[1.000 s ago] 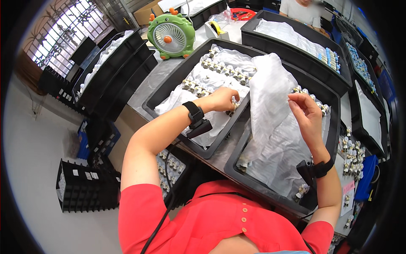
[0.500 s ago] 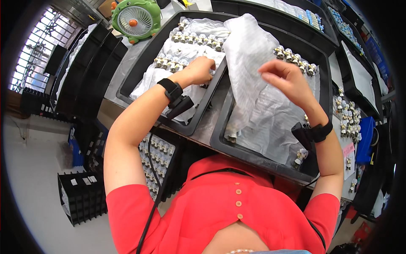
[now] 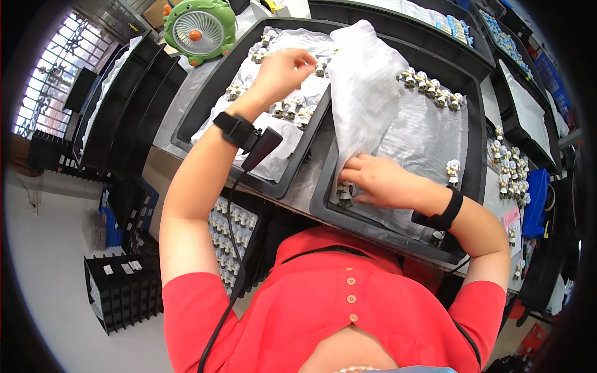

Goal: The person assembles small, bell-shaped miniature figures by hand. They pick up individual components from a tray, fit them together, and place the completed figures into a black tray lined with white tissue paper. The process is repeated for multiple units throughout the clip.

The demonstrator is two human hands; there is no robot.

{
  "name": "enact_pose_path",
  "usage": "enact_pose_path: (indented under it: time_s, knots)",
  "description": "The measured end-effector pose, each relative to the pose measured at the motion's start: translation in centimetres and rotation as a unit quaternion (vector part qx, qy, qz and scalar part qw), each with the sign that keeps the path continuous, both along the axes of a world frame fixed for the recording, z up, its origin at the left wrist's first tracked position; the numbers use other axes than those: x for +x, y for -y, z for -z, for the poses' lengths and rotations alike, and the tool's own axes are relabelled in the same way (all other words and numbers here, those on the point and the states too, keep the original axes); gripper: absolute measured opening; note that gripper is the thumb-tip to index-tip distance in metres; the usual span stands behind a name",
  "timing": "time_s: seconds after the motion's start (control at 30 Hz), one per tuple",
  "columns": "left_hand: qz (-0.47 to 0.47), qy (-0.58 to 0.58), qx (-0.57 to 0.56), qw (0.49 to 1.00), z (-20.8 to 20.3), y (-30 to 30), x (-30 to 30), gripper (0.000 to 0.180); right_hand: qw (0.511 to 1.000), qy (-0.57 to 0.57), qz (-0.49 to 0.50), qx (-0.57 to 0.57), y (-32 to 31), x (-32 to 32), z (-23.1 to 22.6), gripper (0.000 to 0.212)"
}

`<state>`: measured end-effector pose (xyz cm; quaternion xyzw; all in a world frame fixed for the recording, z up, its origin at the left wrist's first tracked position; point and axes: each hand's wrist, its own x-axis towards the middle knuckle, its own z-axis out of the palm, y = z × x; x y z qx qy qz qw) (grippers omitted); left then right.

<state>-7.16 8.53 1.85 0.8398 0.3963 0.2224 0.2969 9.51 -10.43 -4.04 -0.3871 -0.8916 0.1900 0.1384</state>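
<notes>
Figurine (image 3: 344, 194) lies in the near-left corner of the right black tray (image 3: 477, 137), beside the right hand's (image 3: 387, 181) bent fingers, long axis running near to far, pale head away from the person, dark base nearer; its grip I cannot tell. Left hand (image 3: 281, 74), fingers curled, hovers over figurines (image 3: 290, 110); hold unclear.

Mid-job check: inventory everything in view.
Rectangular plastic trays: two nearest, black, side by side on the bench; others beyond.
Thin crumpled sheets: several, white, in the near trays.
Small figurines: many, white and dark, in near trays and bench right.
Animal-shaped fan: one, green with orange centre, upper left.
Plastic bin: one, blue, right side.
Slatted crate: one, black, lower left.
Short-sleeved top: one, red, on the person.
Wristbands: two, black, one per wrist.
Left hand: one, bare, over the left tray.
Right hand: one, bare, at a figurine in the right tray.
</notes>
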Motion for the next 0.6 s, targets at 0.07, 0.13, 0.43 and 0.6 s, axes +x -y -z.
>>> enact_pose_path:
  time_s: [0.07, 0.13, 0.43, 0.6]
  knots:
    - [0.021, 0.155, -0.007, 0.988, -2.0, 0.9, 0.4, 0.017, 1.000, 0.020, 0.005, -0.010, 0.2, -0.2, 1.9, 0.038]
    - [0.063, 0.252, -0.047, 0.965, -3.5, 2.8, 1.1, 0.017, 0.999, 0.043, -0.002, -0.026, 0.1, -0.2, 1.8, 0.040]
    - [0.175, 0.307, -0.298, 0.887, -1.4, 6.9, 4.8, 0.023, 0.986, -0.153, 0.059, -0.021, -0.5, 2.6, -5.6, 0.031]
    - [0.169, 0.295, -0.449, 0.826, 1.2, 6.8, 5.1, 0.031, 0.940, -0.270, 0.206, 0.010, -1.9, 4.5, -5.7, 0.034]
